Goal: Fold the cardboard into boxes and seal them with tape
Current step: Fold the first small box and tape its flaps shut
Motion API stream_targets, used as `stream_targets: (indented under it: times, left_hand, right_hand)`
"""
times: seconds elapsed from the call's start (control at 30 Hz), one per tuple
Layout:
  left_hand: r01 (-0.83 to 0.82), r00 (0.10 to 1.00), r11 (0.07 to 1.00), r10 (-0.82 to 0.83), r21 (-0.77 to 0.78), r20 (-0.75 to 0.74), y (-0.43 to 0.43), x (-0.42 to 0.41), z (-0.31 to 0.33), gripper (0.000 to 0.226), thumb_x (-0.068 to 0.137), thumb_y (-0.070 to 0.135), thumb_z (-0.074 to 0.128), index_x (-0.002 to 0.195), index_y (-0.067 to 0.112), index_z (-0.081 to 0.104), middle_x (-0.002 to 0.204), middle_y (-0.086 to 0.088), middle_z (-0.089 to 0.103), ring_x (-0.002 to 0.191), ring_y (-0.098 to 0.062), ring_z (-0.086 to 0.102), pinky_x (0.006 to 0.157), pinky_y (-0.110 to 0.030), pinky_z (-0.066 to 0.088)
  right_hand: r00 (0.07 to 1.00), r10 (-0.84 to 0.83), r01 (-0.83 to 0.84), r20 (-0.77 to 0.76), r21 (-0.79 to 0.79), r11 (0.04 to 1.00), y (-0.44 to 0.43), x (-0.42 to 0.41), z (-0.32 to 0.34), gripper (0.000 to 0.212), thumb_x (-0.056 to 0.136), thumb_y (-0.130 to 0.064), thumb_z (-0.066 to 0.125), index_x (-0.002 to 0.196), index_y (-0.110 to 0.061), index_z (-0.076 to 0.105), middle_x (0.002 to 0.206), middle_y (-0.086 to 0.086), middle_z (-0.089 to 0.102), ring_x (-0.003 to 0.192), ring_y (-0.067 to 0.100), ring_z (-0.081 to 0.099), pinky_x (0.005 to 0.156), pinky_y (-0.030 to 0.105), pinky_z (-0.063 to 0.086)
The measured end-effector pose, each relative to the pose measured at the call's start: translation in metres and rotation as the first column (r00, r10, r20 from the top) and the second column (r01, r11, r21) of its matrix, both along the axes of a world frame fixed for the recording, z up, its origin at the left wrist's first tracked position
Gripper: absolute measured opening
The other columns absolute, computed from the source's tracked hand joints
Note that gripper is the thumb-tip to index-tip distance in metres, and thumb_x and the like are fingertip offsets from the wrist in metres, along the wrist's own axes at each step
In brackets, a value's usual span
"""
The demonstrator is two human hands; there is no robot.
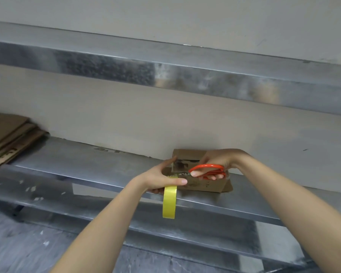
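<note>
A small brown cardboard box (203, 185) sits on the steel table (91, 166) against the wall. My left hand (161, 179) grips a yellow tape roll (169, 201) that hangs down past the table's front edge, thumb stretched over its top. A clear strip of tape (178, 165) runs from the roll up to the box. My right hand (219, 162) holds orange-handled scissors (209, 171), fingers through the loops, blades pointing left at the tape between roll and box. The blades are mostly hidden.
A stack of flat cardboard sheets (10, 134) lies at the table's far left. A steel shelf (165, 69) runs along the wall above. Below the tabletop is a lower steel shelf (185, 239) and a grey floor (18, 249).
</note>
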State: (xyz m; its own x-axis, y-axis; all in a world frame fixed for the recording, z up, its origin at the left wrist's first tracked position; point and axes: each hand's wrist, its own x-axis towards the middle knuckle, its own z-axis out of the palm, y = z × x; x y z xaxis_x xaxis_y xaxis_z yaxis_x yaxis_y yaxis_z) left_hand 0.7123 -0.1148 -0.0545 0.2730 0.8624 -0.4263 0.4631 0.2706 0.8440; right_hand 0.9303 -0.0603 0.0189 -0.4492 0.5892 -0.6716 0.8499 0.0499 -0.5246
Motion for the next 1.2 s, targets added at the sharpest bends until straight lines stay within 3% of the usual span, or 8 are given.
stream_targets:
  times: [0.17, 0.33, 0.5, 0.67, 0.83, 0.93, 1.1, 1.2]
  left_hand:
    - [0.052, 0.998, 0.998, -0.051, 0.02, -0.039, -0.003, 0.001, 0.001, 0.107, 0.069, 0.046, 0.084, 0.148, 0.054, 0.012, 0.135, -0.006, 0.054, 0.053, -0.008, 0.05, 0.05, -0.025, 0.04]
    - [0.047, 0.993, 0.996, -0.039, 0.07, -0.111, -0.002, -0.001, 0.008, 0.109, 0.065, 0.045, 0.087, 0.148, 0.051, 0.018, 0.146, 0.009, 0.042, 0.126, -0.02, 0.052, 0.095, -0.036, 0.05]
    - [0.097, 0.983, 0.988, -0.076, 0.117, -0.167, -0.003, -0.005, 0.006, 0.113, 0.064, 0.042, 0.088, 0.15, 0.049, 0.015, 0.149, 0.018, 0.034, 0.12, -0.022, 0.055, 0.061, -0.017, 0.051]
    - [0.114, 0.978, 0.976, -0.078, 0.185, -0.193, 0.0, -0.007, 0.016, 0.112, 0.061, 0.044, 0.089, 0.145, 0.057, 0.017, 0.149, 0.019, 0.031, 0.062, -0.006, 0.055, 0.049, -0.02, 0.044]
    - [0.008, 0.978, 0.968, 0.044, 0.25, -0.202, 0.002, -0.018, 0.029, 0.112, 0.057, 0.048, 0.09, 0.149, 0.041, 0.028, 0.147, -0.016, 0.043, 0.072, -0.006, 0.052, 0.057, -0.015, 0.045]
    - [-0.09, 0.969, 0.948, 0.155, 0.306, -0.194, -0.001, -0.041, 0.033, 0.127, 0.023, 0.075, 0.084, 0.136, 0.03, 0.048, 0.137, -0.003, 0.052, 0.104, -0.012, 0.055, 0.083, -0.022, 0.044]
    - [-0.226, 0.915, 0.902, 0.326, 0.369, -0.236, 0.001, -0.073, 0.027, 0.101, 0.019, 0.072, 0.082, 0.106, 0.026, 0.062, 0.086, -0.003, 0.061, 0.075, -0.011, 0.056, 0.066, -0.023, 0.044]
    - [-0.133, 0.79, 0.892, 0.358, 0.431, -0.498, 0.009, -0.074, 0.011, 0.084, 0.048, 0.068, 0.084, 0.116, 0.027, 0.057, 0.089, -0.004, 0.06, 0.087, -0.025, 0.06, 0.074, -0.034, 0.049]
  right_hand:
    - [0.999, 0.047, -0.048, 0.019, 0.089, 0.995, -0.002, 0.003, -0.004, 0.044, 0.081, -0.058, 0.069, 0.073, -0.015, 0.064, 0.056, 0.0, 0.057, 0.043, 0.014, 0.048, 0.045, 0.02, 0.039]
    - [0.998, 0.03, -0.032, 0.056, 0.032, 0.999, -0.006, 0.012, -0.004, 0.045, 0.077, -0.061, 0.071, 0.073, -0.016, 0.068, 0.058, 0.001, 0.057, 0.044, 0.013, 0.047, 0.055, 0.025, 0.039]
    - [0.998, 0.01, -0.01, 0.054, -0.01, 1.0, -0.021, 0.034, -0.015, 0.041, 0.081, -0.055, 0.071, 0.081, -0.014, 0.067, 0.058, 0.002, 0.055, 0.043, 0.013, 0.046, 0.049, 0.022, 0.037]
    - [0.988, -0.136, 0.144, -0.072, 0.106, 0.984, -0.033, 0.08, -0.011, 0.037, 0.079, -0.044, 0.077, 0.083, -0.01, 0.065, 0.067, 0.01, 0.058, 0.048, 0.014, 0.05, 0.047, 0.022, 0.04]
    - [0.904, -0.306, 0.373, -0.299, 0.2, 0.906, -0.043, 0.107, 0.001, 0.021, 0.083, -0.032, 0.077, 0.08, -0.016, 0.064, 0.06, 0.002, 0.058, 0.05, 0.013, 0.052, 0.051, 0.022, 0.04]
    - [0.838, -0.41, 0.517, -0.36, 0.284, 0.807, -0.051, 0.13, -0.008, 0.024, 0.074, -0.031, 0.084, 0.088, -0.015, 0.072, 0.067, 0.003, 0.069, 0.058, 0.013, 0.06, 0.056, 0.022, 0.045]
    - [0.821, -0.57, 0.463, 0.014, 0.567, 0.681, -0.054, 0.165, -0.041, 0.035, 0.083, -0.05, 0.07, 0.08, -0.016, 0.074, 0.088, 0.012, 0.073, 0.088, 0.027, 0.067, 0.079, 0.032, 0.05]
    - [0.741, -0.663, 0.473, 0.106, 0.619, 0.627, -0.059, 0.176, -0.068, 0.033, 0.084, -0.052, 0.068, 0.079, -0.019, 0.07, 0.096, 0.007, 0.074, 0.09, 0.025, 0.064, 0.07, 0.026, 0.045]
